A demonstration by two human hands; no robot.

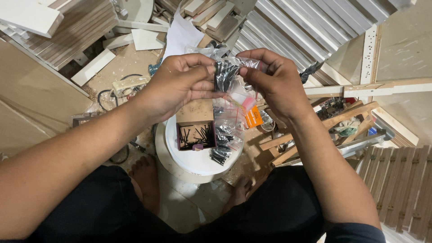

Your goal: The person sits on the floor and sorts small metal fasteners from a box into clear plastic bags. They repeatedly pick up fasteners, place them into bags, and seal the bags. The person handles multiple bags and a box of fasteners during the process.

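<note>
Small plastic bag of dark screws sits between both hands, held up in front of the person, approx. above the round white board. The left hand is clamped on the left edge of the bag w/ thumb and fingers; the right hand pinches the right top corner. The hands are close together, almost touching through the plastic. The bag mouth seems to be pulled, but I cannot tell if it is already open or still sealed.

Below the hands hangs a strip of more small bags, each w/ dark screws, some w/ a red zip line; these look still closed. Left of the strip, a small cardboard box stands on the round white board, w/ loose black screws inside, so my judgement is: some screws are already in the box, and several bags are left to do.

Just right of the strip lies an orange packet. Bare feet are near the board. Further out: wood planks far left, white corrugated sheets far right, a wooden frame at right.
</note>
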